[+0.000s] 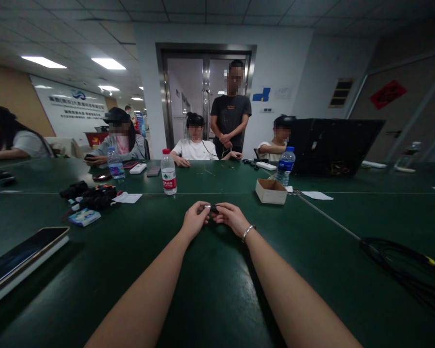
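Dim office space, with ceiling panels and a glass double door, surrounds a long dark-green table (206,299), with several people along its far edge. Its near edge and side corners are cut off by the frame. Toward the far edge on the right stands a big black case (333,145), hiding part of what lies behind it. Loose black cable (387,261) lies nearer the right edge, while a phone (29,253) rests on a pale slab toward the near left corner. Between them, nearer the far edge, stand a red-capped bottle (168,174) and an open box (271,193); the box's floor is hidden by its front wall.

Both hands meet above the table's middle, well short of the far edge. The left hand (195,221) and the right hand (236,218), the latter's wrist wearing a bracelet (248,234), pinch opposite ends of a small dark item (213,209) between thumb and fingers. The step appears to be two-handed fingertip handling; the next move likely calls for a steady pinch and fine alignment. A bright spot shows by the left thumb, but whether it is a separate piece cannot be told; fingers cover most of the item.
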`<state>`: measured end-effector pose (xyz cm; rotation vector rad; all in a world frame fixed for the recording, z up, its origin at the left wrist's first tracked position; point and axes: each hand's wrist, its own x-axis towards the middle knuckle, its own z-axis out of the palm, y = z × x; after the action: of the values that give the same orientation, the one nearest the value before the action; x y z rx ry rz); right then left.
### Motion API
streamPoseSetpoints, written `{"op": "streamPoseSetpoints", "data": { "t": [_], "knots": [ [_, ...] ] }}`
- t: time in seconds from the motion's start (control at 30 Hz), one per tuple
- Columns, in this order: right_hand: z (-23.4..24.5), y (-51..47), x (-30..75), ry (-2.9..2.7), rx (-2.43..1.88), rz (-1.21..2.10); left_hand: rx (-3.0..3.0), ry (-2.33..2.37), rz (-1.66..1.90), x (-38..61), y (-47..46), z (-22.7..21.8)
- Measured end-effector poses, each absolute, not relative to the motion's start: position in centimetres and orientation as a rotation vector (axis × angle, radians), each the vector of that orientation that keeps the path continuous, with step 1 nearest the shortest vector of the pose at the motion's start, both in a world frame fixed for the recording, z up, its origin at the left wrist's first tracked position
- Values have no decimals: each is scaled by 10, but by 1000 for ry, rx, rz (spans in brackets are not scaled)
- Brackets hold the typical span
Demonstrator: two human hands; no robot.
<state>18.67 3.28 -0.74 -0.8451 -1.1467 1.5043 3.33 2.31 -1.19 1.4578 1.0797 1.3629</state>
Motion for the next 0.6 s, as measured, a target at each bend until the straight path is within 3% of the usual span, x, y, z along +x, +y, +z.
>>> {"op": "streamPoseSetpoints", "data": {
  "t": [0.27,0.6],
  "knots": [
    [-6,31,185,-1198,-855,1479,1339,1159,1317,32,31,-18],
    [-8,33,185,-1155,-861,1479,1489,940,1377,32,21,-9]
  ]
}}
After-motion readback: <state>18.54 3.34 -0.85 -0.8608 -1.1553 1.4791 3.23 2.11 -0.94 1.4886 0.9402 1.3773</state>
